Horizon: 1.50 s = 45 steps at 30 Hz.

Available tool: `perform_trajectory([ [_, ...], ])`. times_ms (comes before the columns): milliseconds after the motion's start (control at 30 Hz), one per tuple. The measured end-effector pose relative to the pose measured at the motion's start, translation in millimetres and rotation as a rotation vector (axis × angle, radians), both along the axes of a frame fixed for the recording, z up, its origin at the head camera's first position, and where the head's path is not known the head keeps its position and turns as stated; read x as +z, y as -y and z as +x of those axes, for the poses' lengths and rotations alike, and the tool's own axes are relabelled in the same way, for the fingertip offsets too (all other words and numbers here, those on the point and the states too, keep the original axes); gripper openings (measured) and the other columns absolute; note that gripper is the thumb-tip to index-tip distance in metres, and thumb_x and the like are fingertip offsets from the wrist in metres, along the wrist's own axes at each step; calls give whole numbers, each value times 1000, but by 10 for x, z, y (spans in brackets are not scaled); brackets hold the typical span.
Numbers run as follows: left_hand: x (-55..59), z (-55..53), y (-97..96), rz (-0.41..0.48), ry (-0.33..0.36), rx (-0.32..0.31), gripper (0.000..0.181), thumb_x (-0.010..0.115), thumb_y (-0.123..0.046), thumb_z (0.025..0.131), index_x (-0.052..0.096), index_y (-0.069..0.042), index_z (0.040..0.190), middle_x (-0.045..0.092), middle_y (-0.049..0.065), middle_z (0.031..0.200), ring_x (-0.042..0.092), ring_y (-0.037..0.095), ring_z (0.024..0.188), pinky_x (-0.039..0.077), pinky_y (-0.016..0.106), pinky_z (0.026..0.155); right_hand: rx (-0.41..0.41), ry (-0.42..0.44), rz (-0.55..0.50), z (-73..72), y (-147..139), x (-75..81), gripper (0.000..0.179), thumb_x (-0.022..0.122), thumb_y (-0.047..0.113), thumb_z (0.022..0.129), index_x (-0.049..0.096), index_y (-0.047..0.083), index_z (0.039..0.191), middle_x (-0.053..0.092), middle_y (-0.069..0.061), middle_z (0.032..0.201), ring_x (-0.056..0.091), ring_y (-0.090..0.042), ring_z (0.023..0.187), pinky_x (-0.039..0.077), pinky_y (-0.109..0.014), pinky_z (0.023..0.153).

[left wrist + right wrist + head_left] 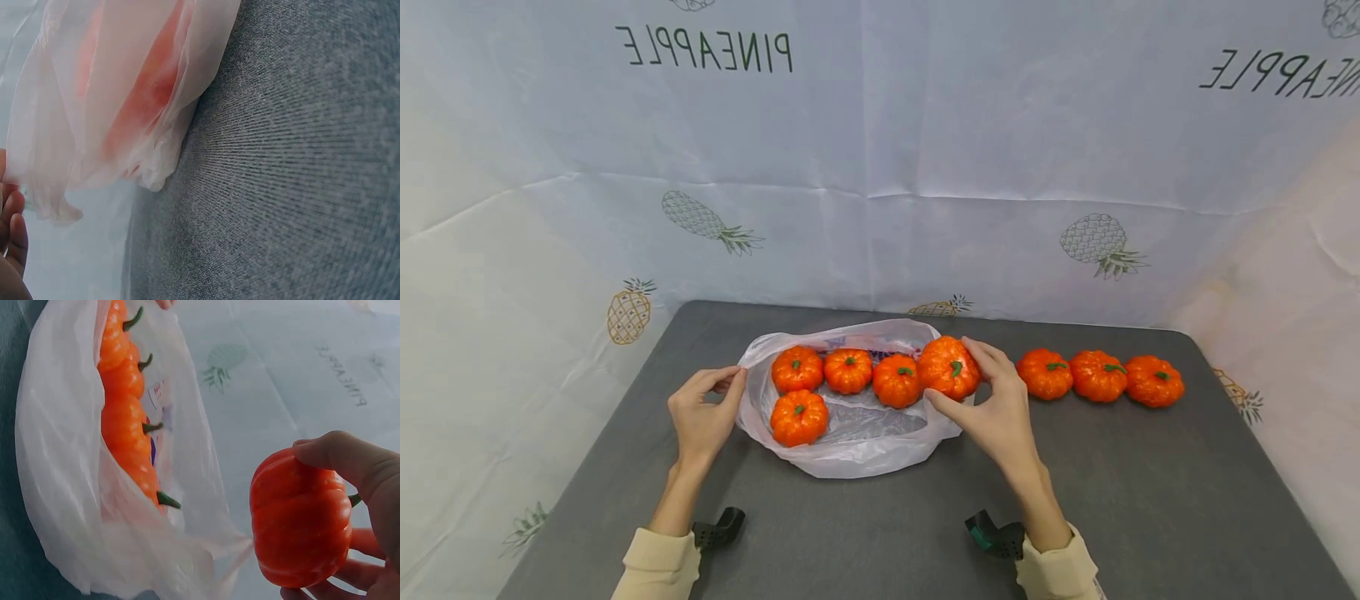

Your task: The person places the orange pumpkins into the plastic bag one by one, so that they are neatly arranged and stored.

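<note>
"So how many pumpkins have you got there?"

"Eight, all orange with green stems. Four sit in the white plastic bag (pixel 857 464): three in a row along the back, left one (pixel 796 371), middle one (pixel 847 374), right one (pixel 895 384), plus one in front (pixel 798 420) at the left end. Three more are lined up side by side on the dark grey table (pixel 865 533), off to the right of the bag: near one (pixel 1042 375), centre one (pixel 1097 377), far one (pixel 1153 384)."

"That's seven lol."

"Number eight, the held pumpkin (pixel 942 369), is in my right hand (pixel 1002 412). I've got it between thumb and fingers at the bag's right end. My left hand (pixel 703 410) is pinching the bag's left edge."

"Any writing?"

"Yeah, PINEAPPLE in dark capitals on the pale sheet (pixel 925 125) behind the table, reading backwards. I count two from my head cam: a whole word (pixel 703 50) on the left, and a cut-off word (pixel 1285 75) running out of view on the right. The bag has some blue and red print (pixel 155 395) inside, but it's partly hidden and I can't make it out."

"And the black things on your wrists?"

"Two, one per wrist: left device (pixel 720 528), right device (pixel 995 536)."
</note>
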<state>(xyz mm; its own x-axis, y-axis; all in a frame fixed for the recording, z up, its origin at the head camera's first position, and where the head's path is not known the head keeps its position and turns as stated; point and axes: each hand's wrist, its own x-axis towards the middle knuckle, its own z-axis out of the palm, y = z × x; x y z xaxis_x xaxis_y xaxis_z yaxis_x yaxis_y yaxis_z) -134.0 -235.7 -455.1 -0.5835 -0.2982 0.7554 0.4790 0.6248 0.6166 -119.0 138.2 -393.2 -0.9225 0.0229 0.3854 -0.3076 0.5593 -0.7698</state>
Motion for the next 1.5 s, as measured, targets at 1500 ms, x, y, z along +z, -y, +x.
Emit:
perform_trajectory([
  [1500,-110,0,89,-6,32,-26,5,80,6,80,79,5,84,71,20,72,55,-13,71,45,3,71,505,175,156,-129,967,-543,81,82,20,70,56,5,146,53,-13,151,44,-36,143,41,-57,116],
])
